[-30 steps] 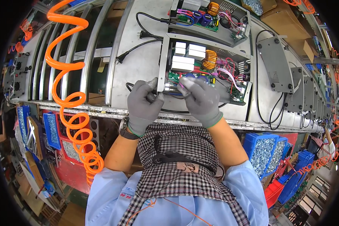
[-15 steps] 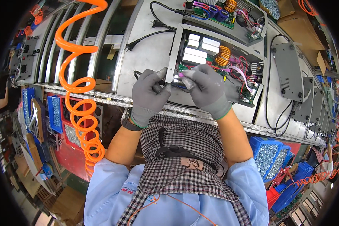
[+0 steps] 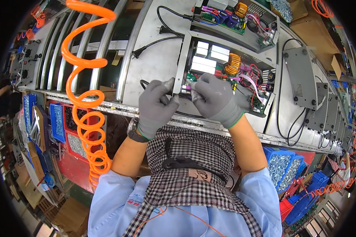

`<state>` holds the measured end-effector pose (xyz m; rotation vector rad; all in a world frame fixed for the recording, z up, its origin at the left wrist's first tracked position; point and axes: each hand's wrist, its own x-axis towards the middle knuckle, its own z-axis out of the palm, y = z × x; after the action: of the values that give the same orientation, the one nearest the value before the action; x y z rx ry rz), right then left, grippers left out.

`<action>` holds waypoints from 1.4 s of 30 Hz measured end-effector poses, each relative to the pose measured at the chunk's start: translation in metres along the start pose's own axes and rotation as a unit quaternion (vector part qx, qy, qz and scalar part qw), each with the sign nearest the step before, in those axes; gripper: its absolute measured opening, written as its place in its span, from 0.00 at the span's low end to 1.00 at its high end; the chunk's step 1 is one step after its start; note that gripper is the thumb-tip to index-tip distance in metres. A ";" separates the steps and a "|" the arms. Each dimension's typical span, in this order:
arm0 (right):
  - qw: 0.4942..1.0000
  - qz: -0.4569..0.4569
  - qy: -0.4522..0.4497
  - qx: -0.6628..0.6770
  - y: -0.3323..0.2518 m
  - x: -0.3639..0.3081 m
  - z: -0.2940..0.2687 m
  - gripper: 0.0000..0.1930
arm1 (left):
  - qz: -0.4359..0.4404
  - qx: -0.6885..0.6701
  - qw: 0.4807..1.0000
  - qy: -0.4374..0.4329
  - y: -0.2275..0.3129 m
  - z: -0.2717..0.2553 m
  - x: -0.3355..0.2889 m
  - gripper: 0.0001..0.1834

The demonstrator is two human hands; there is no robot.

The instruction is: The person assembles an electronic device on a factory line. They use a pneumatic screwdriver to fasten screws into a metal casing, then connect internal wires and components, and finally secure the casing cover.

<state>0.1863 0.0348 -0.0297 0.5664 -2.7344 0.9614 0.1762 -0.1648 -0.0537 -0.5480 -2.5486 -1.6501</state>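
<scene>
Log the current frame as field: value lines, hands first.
left hand: grey-gloved, at the left edge of the open chassis
right hand: grey-gloved, over the chassis's near-left part; any held item hidden
in chassis: white-topped blocks, copper-coloured coil
beyond: second open chassis
left: orange coiled hose, metal rollers
right: grey cover panels

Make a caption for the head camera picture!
Gloved left hand at the edge of an open metal case, gloved right hand over its electronics.

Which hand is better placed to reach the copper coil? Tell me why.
The right hand, probably: it is over the open case, nearer the coil; the left hand is at the case's left end.
</scene>
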 end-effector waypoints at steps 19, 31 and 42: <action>0.897 0.291 -0.131 -0.306 -0.013 0.004 -0.058 0.13 | -0.007 -0.023 1.000 -0.007 -0.004 0.002 -0.001 0.23; 0.988 0.085 0.107 -0.076 -0.018 -0.005 -0.017 0.10 | -0.023 -0.044 0.999 0.003 -0.005 0.003 -0.004 0.24; 0.993 0.051 0.106 0.022 -0.005 0.001 -0.015 0.11 | -0.017 -0.051 0.998 0.012 -0.007 0.005 -0.004 0.24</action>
<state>0.1884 0.0406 -0.0153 0.3137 -2.5790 1.0431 0.1784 -0.1634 -0.0627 -0.4905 -2.4826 -1.7941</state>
